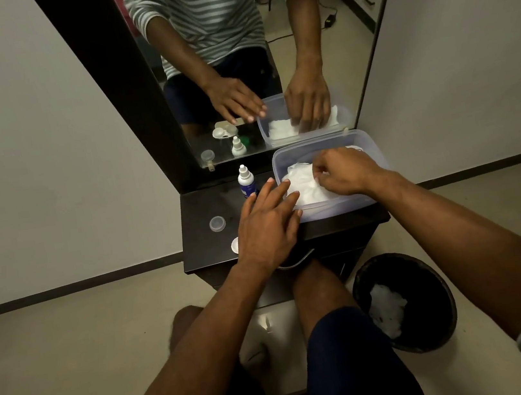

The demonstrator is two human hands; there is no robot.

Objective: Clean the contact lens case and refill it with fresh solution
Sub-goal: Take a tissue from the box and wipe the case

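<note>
A small solution bottle (246, 181) with a white nozzle and blue label stands at the back of the dark shelf (204, 239). One clear round cap (217, 223) lies at the shelf's left. Part of the white lens case (235, 246) peeks out under my left hand (267, 226), which rests flat, fingers spread, against the near left rim of a clear plastic tub (378, 159). Inside the tub lie white tissues (305, 187). My right hand (343, 171) reaches into the tub and pinches a tissue.
A tall mirror (232, 66) behind the shelf reflects the hands, tub, bottle and case. A black waste bin (406, 300) with crumpled white tissue stands on the floor at the right. My knees are under the shelf front.
</note>
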